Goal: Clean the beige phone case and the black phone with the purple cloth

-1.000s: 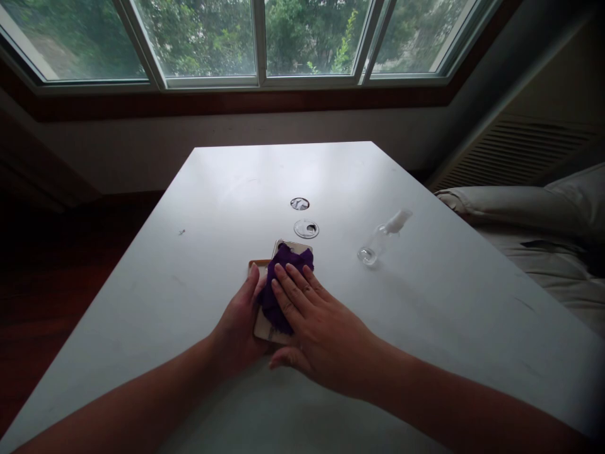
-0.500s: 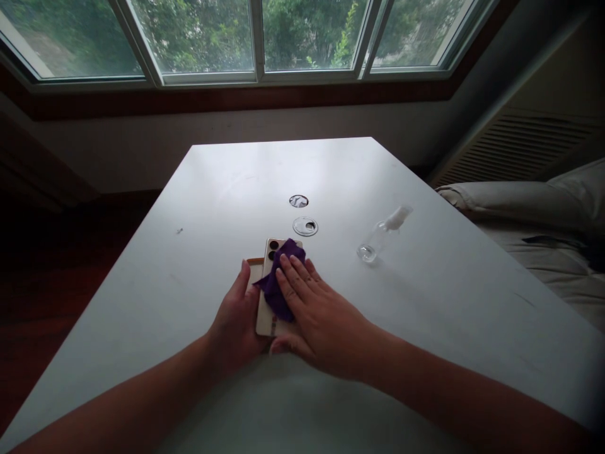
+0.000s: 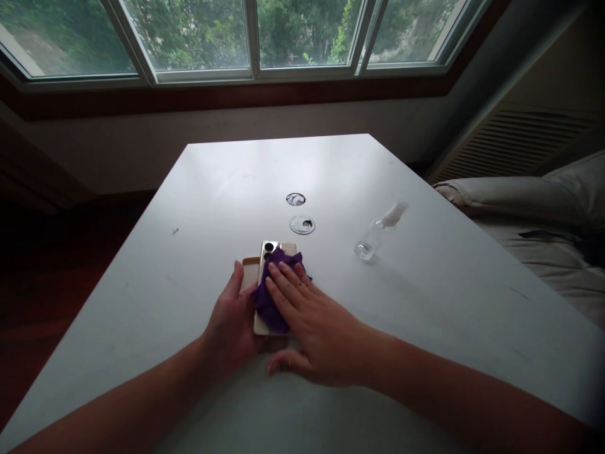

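A phone (image 3: 287,247) lies back up, its round camera lenses at the top left. My left hand (image 3: 232,318) grips it along its left side, thumb raised and the other fingers hidden beneath. Under the phone's left edge a phone case (image 3: 251,267) with an orange-brown rim shows in part. My right hand (image 3: 314,321) presses a purple cloth (image 3: 271,309) flat onto the phone's back, fingers stretched over it and thumb held apart near the lower end.
A clear spray bottle (image 3: 373,236) with a whitish top lies on the white table (image 3: 227,189) to the right. Two round inserts, a far one (image 3: 295,199) and a near one (image 3: 302,224), sit in the tabletop. Beyond are windows (image 3: 203,38); a padded seat (image 3: 524,208) stands at right.
My right hand and the purple cloth have slid down the phone's back, towards me. The cloth is bunched differently and the lower part of the phone is more covered. My left hand keeps its grip.
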Action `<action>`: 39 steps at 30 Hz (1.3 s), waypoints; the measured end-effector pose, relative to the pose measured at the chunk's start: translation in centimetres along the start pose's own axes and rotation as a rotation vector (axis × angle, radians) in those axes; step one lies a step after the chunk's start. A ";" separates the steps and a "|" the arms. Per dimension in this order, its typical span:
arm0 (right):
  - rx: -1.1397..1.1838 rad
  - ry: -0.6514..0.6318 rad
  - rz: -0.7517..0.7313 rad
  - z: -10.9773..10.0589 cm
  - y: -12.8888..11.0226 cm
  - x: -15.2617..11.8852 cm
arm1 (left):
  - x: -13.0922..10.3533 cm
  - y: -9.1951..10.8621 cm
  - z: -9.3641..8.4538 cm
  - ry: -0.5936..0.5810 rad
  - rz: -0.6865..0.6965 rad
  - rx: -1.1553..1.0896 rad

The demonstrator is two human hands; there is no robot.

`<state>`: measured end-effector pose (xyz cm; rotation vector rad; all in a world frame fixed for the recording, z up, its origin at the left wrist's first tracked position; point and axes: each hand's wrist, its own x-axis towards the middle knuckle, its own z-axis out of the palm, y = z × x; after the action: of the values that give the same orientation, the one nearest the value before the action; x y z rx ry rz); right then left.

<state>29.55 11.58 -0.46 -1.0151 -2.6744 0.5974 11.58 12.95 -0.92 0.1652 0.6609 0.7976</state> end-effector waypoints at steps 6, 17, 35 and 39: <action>0.081 -0.083 -0.176 -0.5 -1.0 -0.5 | -0.2 0.3 0.0 0.173 -0.111 -0.005; 0.085 -0.074 -0.033 -0.3 -0.7 -0.2 | 0.1 0.0 0.0 0.075 -0.055 0.034; 0.106 -0.073 0.252 -0.4 2.8 1.3 | 0.2 -0.2 -0.9 -0.006 -0.168 0.311; 0.093 -0.076 0.108 -0.7 0.9 1.0 | 0.4 -0.4 0.0 0.039 -0.046 0.172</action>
<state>29.62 13.06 -0.24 -1.1380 -2.6408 0.7896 12.05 12.91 -1.25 0.2906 0.7677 0.7014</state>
